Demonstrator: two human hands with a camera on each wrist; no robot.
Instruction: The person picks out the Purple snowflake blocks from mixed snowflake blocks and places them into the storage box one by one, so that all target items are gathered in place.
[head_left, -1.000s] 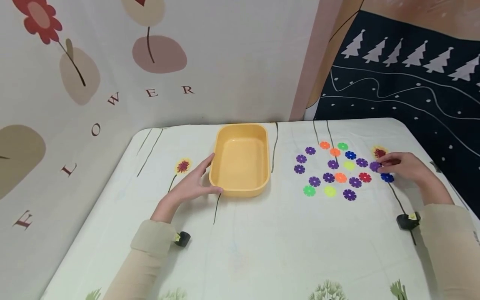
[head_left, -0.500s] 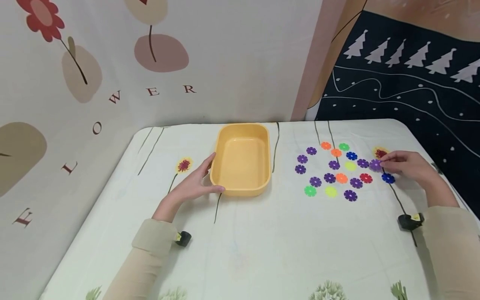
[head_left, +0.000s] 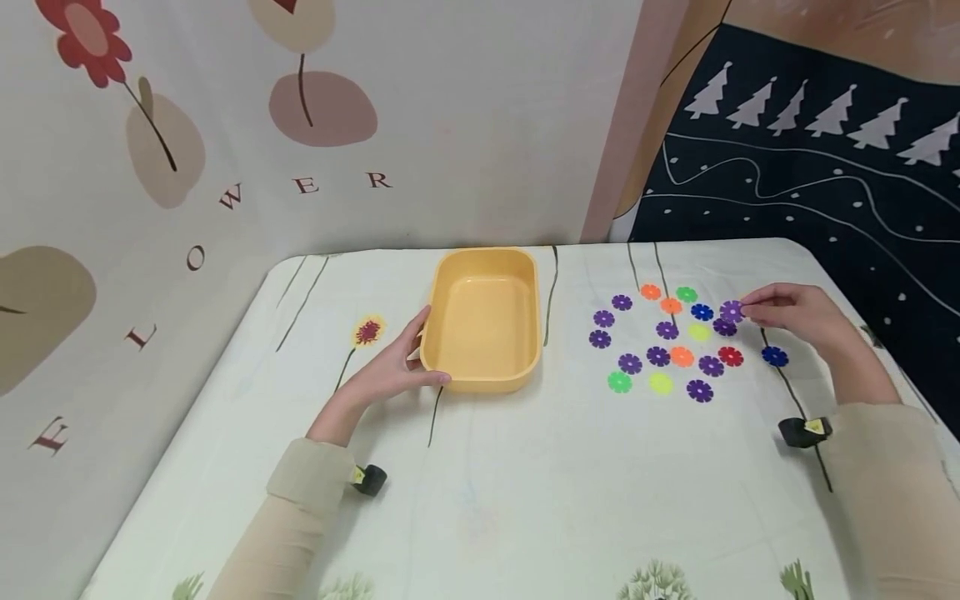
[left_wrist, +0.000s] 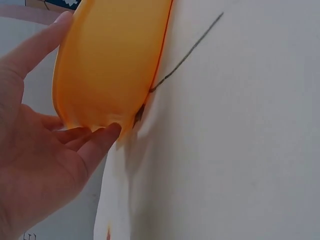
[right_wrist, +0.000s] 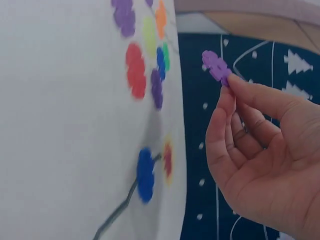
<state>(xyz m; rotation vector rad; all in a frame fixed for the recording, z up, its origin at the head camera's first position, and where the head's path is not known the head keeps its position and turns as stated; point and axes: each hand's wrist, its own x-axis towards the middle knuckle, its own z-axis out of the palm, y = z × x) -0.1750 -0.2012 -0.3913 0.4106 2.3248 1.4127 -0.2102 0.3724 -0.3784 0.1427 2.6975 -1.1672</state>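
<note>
My right hand point(head_left: 795, 312) pinches a purple snowflake-shaped plastic disc point(right_wrist: 216, 66) between thumb and fingertips. The disc is raised above the cloth in the right wrist view. On the left, my left hand point(head_left: 390, 367) holds the near left corner of a yellow plastic basin point(head_left: 487, 325), thumb at the front wall and fingers along the left side. The basin's inside is bare. Several flat notched discs lie spread to its right, among them a red one point(head_left: 731, 357), a blue one point(head_left: 775, 357) and a yellow one point(head_left: 661, 383).
A pale cloth with printed flowers covers the table point(head_left: 525, 483). Behind it hangs a light curtain point(head_left: 480, 125) with lettering, and a dark tree-patterned cloth point(head_left: 795, 167) at the right. Small black devices hang at both wrists.
My right hand has lifted the purple disc from beside the blue one and moved it up and to the left. The left hand stays at the basin, which has not moved.
</note>
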